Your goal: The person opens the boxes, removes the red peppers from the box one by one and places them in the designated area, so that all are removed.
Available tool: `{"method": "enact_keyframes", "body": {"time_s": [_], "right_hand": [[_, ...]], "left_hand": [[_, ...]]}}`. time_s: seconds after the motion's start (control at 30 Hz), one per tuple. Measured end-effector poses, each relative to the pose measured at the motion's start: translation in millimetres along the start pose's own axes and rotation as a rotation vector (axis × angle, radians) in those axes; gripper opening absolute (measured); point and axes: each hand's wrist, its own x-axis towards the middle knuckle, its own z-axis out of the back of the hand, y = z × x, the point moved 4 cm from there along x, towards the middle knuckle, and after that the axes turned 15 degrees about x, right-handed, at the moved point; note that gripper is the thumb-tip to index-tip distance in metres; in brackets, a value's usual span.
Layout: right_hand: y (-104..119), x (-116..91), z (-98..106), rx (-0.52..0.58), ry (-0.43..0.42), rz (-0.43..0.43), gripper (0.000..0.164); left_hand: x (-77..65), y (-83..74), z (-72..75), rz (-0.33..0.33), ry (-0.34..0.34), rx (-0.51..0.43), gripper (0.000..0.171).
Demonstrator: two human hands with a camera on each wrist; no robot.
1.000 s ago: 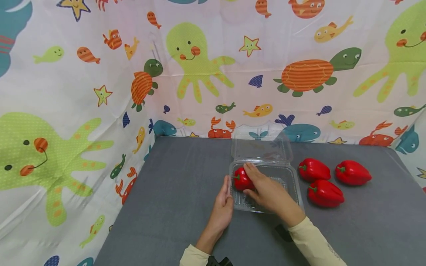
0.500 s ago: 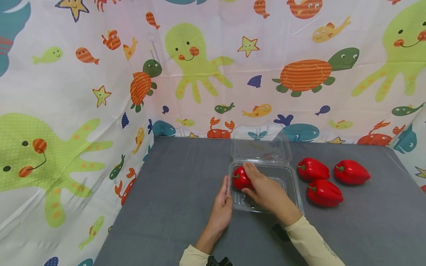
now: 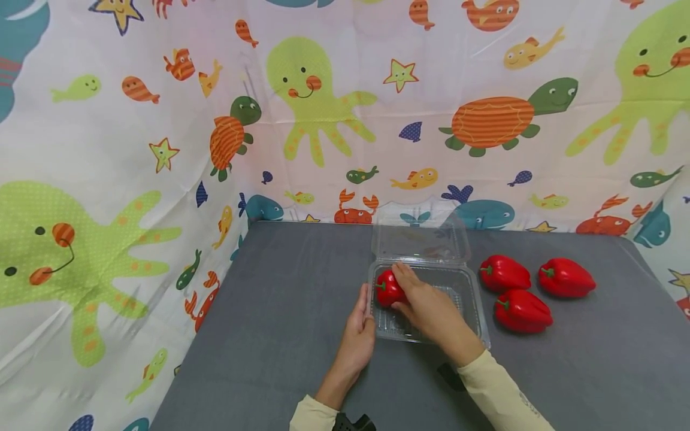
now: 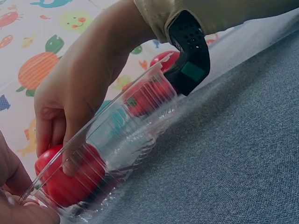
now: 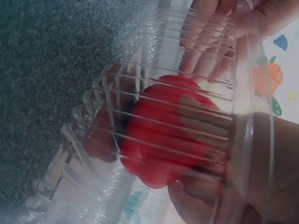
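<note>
A clear plastic clamshell container [image 3: 431, 338] sits on the grey table with its lid [image 3: 420, 239] raised at the back. In its left end lies a red bell pepper [image 3: 387, 290] with a green stem. My right hand [image 3: 431, 308] reaches in from the right and grips this pepper, thumb on the near side and fingers over the far side. My left hand [image 3: 356, 341] holds the container's left wall; in the left wrist view its fingers [image 4: 16, 200] pinch the rim. Through the ribbed wall, the right wrist view shows the pepper [image 5: 159, 135] between the right hand's thumb and fingers.
To the right of the container lie three more red bell peppers: one at the back left [image 3: 505, 273], one nearer [image 3: 523, 311] and one farther right [image 3: 567, 278]. A sea-animal curtain [image 3: 323, 90] hangs behind and left of the table [image 3: 269, 335].
Hands, container and gripped pepper keep almost the same places. The whole head view has shifted very slightly to the left.
</note>
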Motion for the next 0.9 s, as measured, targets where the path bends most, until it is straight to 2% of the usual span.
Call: {"method": "enact_keyframes", "body": {"time_s": [0.4,0.9], "right_hand": [[-0.9,1.6,-0.5,0.012,-0.008,-0.039,0.086],[0.2,-0.2,2.5,0.015,-0.021,-0.003,0.083]], "left_hand": [[0.1,0.6,1.7,0.015,0.004,-0.011,0.069],[-1.5,1.8,1.3,0.007,-0.001,-0.01,0.07]]}}
